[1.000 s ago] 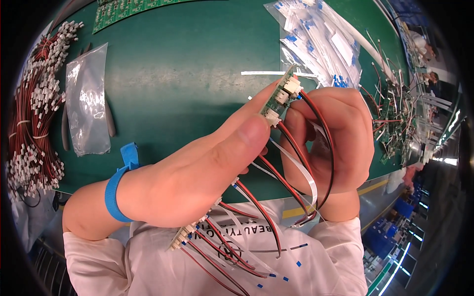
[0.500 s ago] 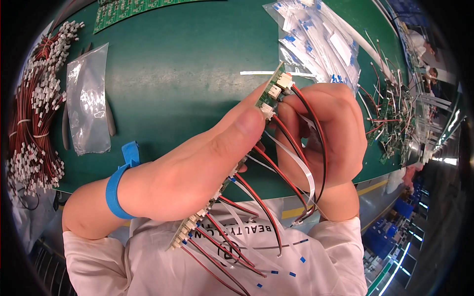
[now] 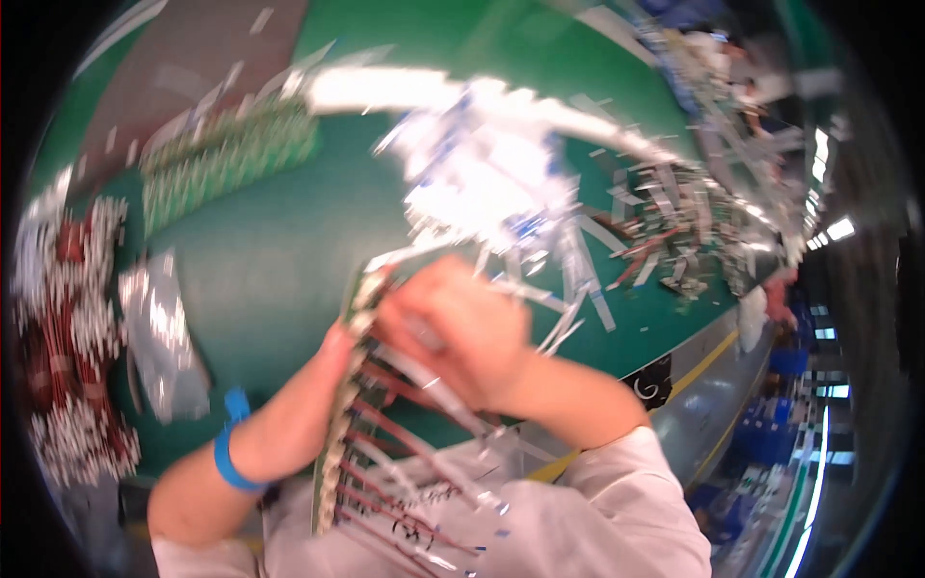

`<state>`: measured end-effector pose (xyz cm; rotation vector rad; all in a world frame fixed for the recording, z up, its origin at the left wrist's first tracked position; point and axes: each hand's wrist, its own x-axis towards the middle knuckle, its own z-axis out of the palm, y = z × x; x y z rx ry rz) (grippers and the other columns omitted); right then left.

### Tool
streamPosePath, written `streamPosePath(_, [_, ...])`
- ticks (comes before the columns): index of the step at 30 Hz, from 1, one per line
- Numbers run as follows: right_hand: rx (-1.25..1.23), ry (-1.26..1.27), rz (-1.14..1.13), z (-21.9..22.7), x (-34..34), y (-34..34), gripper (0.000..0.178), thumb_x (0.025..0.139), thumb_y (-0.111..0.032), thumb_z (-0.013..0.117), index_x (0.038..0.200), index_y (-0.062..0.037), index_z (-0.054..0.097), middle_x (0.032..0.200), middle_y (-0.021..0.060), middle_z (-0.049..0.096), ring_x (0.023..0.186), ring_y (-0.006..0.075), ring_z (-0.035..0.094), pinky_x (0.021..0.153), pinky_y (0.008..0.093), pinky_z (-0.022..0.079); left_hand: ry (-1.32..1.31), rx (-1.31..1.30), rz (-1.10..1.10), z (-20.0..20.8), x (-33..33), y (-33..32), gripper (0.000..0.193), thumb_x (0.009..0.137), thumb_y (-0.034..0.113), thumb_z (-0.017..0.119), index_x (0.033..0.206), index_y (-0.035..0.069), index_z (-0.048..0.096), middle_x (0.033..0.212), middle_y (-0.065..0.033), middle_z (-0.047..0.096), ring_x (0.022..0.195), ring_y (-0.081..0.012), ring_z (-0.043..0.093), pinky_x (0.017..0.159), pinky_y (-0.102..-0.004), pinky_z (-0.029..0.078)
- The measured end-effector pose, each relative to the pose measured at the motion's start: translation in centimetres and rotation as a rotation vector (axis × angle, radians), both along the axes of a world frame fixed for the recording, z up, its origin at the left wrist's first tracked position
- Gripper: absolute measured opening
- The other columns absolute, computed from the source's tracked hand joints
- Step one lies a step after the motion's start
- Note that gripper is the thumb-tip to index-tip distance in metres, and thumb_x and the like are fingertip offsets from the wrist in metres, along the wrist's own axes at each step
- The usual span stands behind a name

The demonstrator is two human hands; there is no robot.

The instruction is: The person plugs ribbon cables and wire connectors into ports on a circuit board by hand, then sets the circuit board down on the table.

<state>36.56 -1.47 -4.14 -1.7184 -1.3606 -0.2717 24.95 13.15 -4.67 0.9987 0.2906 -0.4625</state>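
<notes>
My left hand (image 3: 303, 395) is closed around a long, narrow strip of circuit boards (image 3: 330, 472) with a row of cream connectors along it. The strip stands tilted, its lower end near my shirt. Red and black wires (image 3: 400, 438) and white flat cables (image 3: 431, 383) hang off its right side. Curled close beside the upper end of the strip is my right hand (image 3: 462, 323), its fingers closed and blurred by motion. What they pinch is hidden. A blue wrist strap (image 3: 227, 453) circles my left wrist.
Bundled red-brown wires with white plugs (image 3: 72, 356) lie at the left, beside a clear plastic bag (image 3: 166, 337). Green circuit panels (image 3: 231, 159) rest at the far left. Bagged white flat cables (image 3: 487, 178) lie at the far middle, and wired boards (image 3: 674, 231) at the right.
The view has swung, showing more of the table's far side. The strip has become more upright and both hands appear lower in the picture. My right hand stays by the strip's upper end.
</notes>
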Motion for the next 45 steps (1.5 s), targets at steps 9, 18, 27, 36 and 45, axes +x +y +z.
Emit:
streamPosePath(9, [0.064, 0.219, 0.033, 1.6, -1.0, 0.0, 0.012, 0.081, -0.005, 0.061, 0.088, -0.0003, 0.053, 0.079, 0.0108, 0.051, 0.062, 0.0218, 0.052, 0.054, 0.0291, 0.043, -0.037, -0.175, 0.300, 0.0, -0.1, -1.2, 0.062, 0.092, 0.055, 0.022, 0.117, 0.003, 0.047, 0.093, -0.0115, 0.062, 0.077, -0.0232, 0.063, 0.065, -0.0319, 0.053])
streamPosePath(18, [0.069, 0.181, 0.082, 0.7, -0.9, -0.4, 0.011, 0.081, 0.002, 0.057, 0.090, 0.0040, 0.051, 0.086, 0.0146, 0.052, 0.070, 0.0275, 0.055, 0.060, 0.0318, 0.046, 0.032, -0.127, 0.224, -0.2, -0.1, -1.0, 0.064, 0.092, 0.056, 0.020, 0.108, 0.002, 0.052, 0.084, -0.0140, 0.063, 0.070, -0.0247, 0.064, 0.061, -0.0322, 0.055])
streamPosePath(27, [0.015, 0.214, 0.072, 0.4, -1.0, 0.0, 0.015, 0.080, 0.000, 0.060, 0.092, 0.0047, 0.052, 0.084, 0.0157, 0.052, 0.075, 0.0307, 0.057, 0.066, 0.0328, 0.048, 0.055, -0.134, 0.241, -1.1, -0.2, -0.7, 0.063, 0.092, 0.056, 0.022, 0.110, 0.002, 0.050, 0.090, -0.0145, 0.063, 0.073, -0.0250, 0.064, 0.064, -0.0328, 0.055])
streamPosePath(36, [-0.062, 0.144, 0.075, 0.7, 1.9, 0.8, 0.019, 0.080, -0.010, 0.063, 0.097, 0.0001, 0.060, 0.081, 0.0093, 0.057, 0.065, 0.0220, 0.056, 0.055, 0.0289, 0.047, -0.009, -0.286, 0.213, 0.5, 1.4, -0.8, 0.065, 0.092, 0.057, 0.018, 0.115, 0.005, 0.050, 0.097, -0.0160, 0.061, 0.083, -0.0265, 0.062, 0.072, -0.0379, 0.053])
streamPosePath(45, [0.057, 0.226, -0.032, 12.8, 3.6, -8.1, 0.050, 0.080, -0.036, 0.062, 0.114, -0.0002, 0.054, 0.134, 0.0235, 0.035, 0.121, 0.0324, 0.038, 0.100, 0.0416, 0.029, -0.250, -0.551, 0.392, -1.4, 3.3, 3.5, 0.072, 0.087, 0.062, 0.024, 0.122, 0.002, 0.045, 0.115, -0.0190, 0.053, 0.098, -0.0293, 0.057, 0.082, -0.0453, 0.048])
